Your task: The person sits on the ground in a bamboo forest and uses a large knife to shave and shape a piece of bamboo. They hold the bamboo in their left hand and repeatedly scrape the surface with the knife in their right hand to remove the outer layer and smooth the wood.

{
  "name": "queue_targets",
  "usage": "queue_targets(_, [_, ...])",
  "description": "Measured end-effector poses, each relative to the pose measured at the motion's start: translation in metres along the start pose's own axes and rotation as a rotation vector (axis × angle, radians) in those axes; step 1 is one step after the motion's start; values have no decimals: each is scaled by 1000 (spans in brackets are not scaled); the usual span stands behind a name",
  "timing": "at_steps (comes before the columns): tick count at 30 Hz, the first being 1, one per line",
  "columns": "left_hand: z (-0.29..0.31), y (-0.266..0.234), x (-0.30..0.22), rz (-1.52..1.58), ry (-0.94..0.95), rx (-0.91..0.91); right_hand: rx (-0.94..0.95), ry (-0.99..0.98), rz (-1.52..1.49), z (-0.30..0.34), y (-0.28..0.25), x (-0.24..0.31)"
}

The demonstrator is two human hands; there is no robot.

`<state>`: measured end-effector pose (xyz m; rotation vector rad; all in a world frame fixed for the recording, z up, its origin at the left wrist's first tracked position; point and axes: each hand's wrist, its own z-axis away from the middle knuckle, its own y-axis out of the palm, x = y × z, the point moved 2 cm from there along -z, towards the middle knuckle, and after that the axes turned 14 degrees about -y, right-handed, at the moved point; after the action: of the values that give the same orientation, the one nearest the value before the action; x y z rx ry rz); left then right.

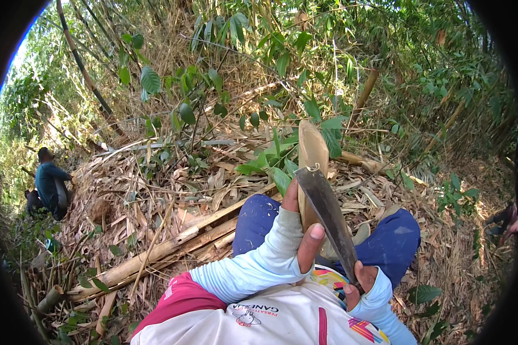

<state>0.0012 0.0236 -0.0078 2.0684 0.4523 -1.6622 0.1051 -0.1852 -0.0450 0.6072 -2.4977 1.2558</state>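
Observation:
My left hand (306, 244), in a light blue sleeve that reaches over the palm, is closed around a long, pale wooden piece (313, 150) with a rounded top end. The piece stands nearly upright in front of my chest. My right hand (362, 278) grips a machete low down, its handle mostly hidden by the fingers. The machete's dark, curved blade (331, 218) slants up to the left across the wooden piece, with its tip close to my left fingers. A thin curled shaving (313, 167) sits at the blade's tip. My left thumb is raised beside the blade.
My blue-trousered knees (394, 241) are bent on either side. Cut bamboo poles (172, 247) lie at the left on dry leaves. Leafy plants (273, 161) and bamboo thicket rise ahead. A person (52, 184) sits far left; another person (509, 221) is partly visible at the right edge.

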Motion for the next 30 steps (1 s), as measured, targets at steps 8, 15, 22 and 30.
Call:
queue_targets(8, [11,13,14,-195,63,94,-96,48,54,-22,-8,1])
queue_targets(15, [-1,4,9,-75,63,57,-173,147,-23,-20,-18,-3])
queue_targets(22, [-2,3,0,137,-22,17,-56,15,1,10,0,-2])
queue_targets(30, [-1,7,11,92,61,10,-17,44,42,6,-17,2])
